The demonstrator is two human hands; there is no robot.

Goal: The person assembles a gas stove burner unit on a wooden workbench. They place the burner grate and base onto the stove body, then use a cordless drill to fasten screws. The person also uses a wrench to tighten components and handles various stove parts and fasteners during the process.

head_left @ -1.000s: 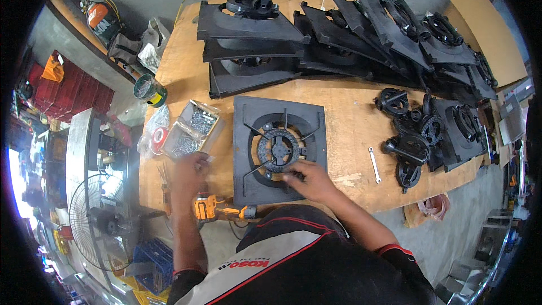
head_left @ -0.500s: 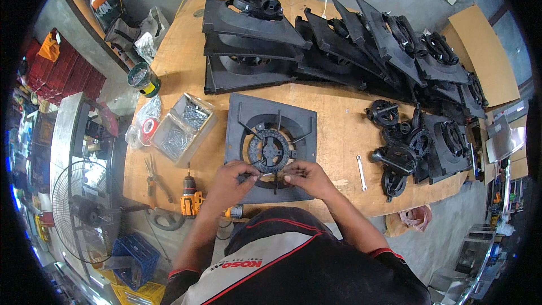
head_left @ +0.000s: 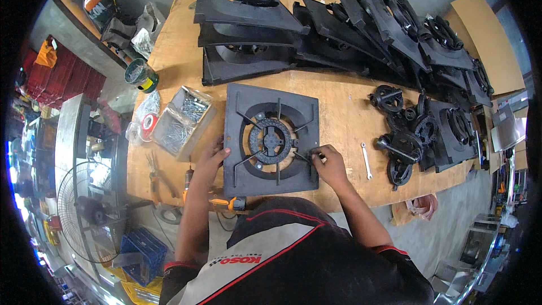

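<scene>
A square black gas burner stove (head_left: 237, 183) lies on the table in front of me, with bars pointing inward and a round burner ring (head_left: 270, 142) at its middle. My left hand (head_left: 210, 161) grips its left edge, thumb against the rim and the other fingers partly hidden. On the opposite side, my right hand (head_left: 330, 165) has its fingers bent and closed at the right edge, beside the end of a bar. Small round fastener heads show near the ring.
A box of screws and bolts (head_left: 183, 121) stands left, near a tape roll (head_left: 148, 126), pliers (head_left: 161, 181) and an orange drill (head_left: 217, 200). A wrench (head_left: 367, 161) and loose burners (head_left: 401, 147) lie right. Stacked black stoves (head_left: 243, 14) fill the back of the wooden table (head_left: 339, 104).
Both hands have moved from the front of the burner ring outward to the stove's left and right edges. The stove has shifted and turned slightly. The whole view has shifted a little.
</scene>
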